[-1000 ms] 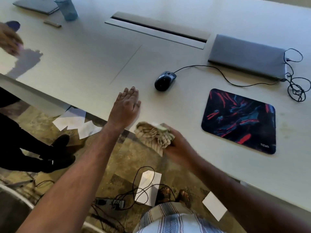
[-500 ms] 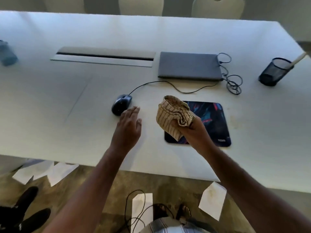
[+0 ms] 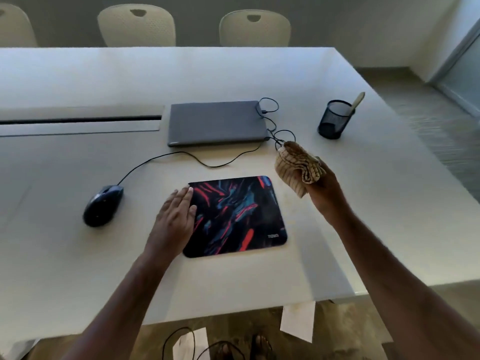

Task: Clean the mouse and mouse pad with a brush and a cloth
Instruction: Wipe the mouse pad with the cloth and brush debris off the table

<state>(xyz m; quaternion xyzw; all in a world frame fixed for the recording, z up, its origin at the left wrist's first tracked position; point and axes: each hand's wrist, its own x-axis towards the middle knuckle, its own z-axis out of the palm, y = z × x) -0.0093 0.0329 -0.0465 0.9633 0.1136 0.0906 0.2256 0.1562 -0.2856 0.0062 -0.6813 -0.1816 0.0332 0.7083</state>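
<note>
One table (image 3: 78,255) bearing one mouse (image 3: 102,205), one mouse pad (image 3: 236,216), one closed laptop (image 3: 215,123) and one mesh cup (image 3: 333,119); one cloth (image 3: 296,165); two hands; three chairs; three paper sheets on the floor.

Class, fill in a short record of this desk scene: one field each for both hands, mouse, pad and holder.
left hand: flat, fingers straight, on the mouse pad's left edge
right hand: grips a striped cloth, raised right of the pad
mouse: left of the pad, untouched
mouse pad: flat on the table
mesh holder: holds a pale handle
</note>
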